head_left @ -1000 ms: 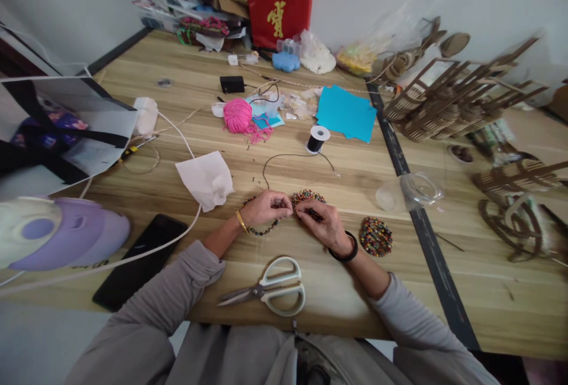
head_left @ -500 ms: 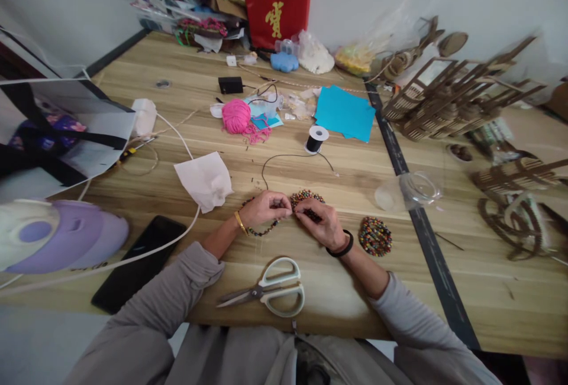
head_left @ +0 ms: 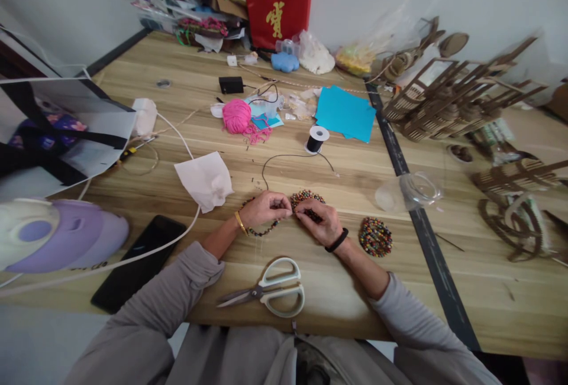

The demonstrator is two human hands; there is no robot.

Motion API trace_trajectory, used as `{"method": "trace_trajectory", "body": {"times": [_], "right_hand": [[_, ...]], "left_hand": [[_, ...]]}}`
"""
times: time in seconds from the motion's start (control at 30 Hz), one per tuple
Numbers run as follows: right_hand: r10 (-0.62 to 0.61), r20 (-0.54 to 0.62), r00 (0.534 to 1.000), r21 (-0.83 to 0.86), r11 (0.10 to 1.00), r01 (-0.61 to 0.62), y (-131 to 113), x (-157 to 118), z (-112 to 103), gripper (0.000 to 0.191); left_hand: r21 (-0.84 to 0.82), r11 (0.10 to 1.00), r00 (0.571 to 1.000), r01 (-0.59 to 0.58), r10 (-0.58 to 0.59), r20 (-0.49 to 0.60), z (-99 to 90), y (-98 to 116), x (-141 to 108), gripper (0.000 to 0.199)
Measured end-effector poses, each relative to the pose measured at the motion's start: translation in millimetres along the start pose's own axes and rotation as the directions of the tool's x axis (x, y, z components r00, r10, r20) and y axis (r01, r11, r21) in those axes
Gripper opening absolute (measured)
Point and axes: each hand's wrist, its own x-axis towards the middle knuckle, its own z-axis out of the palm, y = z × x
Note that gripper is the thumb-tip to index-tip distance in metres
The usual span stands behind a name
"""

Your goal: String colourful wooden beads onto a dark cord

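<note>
Over the wooden table, my left hand [head_left: 265, 209] pinches something too small to make out, with a beaded strand [head_left: 264, 232] hanging in a loop beneath it. Close by, fingertips almost meeting, my right hand [head_left: 320, 219] is also pinched, beside a pile of multicoloured beads [head_left: 306, 196]. A dark cord [head_left: 284, 156] curves from near my left hand towards a spool of black thread [head_left: 315, 139]. A coiled beaded string [head_left: 375, 236] lies to the right of my right wrist. Scissors [head_left: 266, 292] with pale handles rest in front of me.
At the left are a black phone [head_left: 137, 264], a white tissue [head_left: 205, 181], a purple and white device [head_left: 66, 235] and a white cable. Farther back lie pink yarn [head_left: 236, 116] and blue sheets [head_left: 345, 113]. Brown wooden models [head_left: 452, 101] stand at the right.
</note>
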Motion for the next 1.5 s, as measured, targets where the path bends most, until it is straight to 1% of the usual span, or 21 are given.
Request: {"method": "trace_trajectory", "body": {"times": [0.4, 1.17, 1.5], "right_hand": [[-0.012, 0.020, 1.000, -0.005, 1.000, 0.012, 0.2, 0.3, 0.4, 0.006], [-0.007, 0.013, 1.000, 0.000, 1.000, 0.007, 0.4, 0.5, 1.1, 0.007], [-0.006, 0.011, 1.000, -0.009, 1.000, 0.006, 0.8, 0.0, 1.3, 0.008]], "left_hand": [[0.006, 1.000, 1.000, -0.025, 0.025, -0.001, -0.4, -1.3, 0.5, 0.017], [-0.009, 1.000, 1.000, 0.017, -0.017, -0.007, 0.7, -0.2, 0.3, 0.022], [0.027, 1.000, 1.000, -0.016, 0.016, -0.005, 0.5, -0.1, 0.4, 0.020]]}}
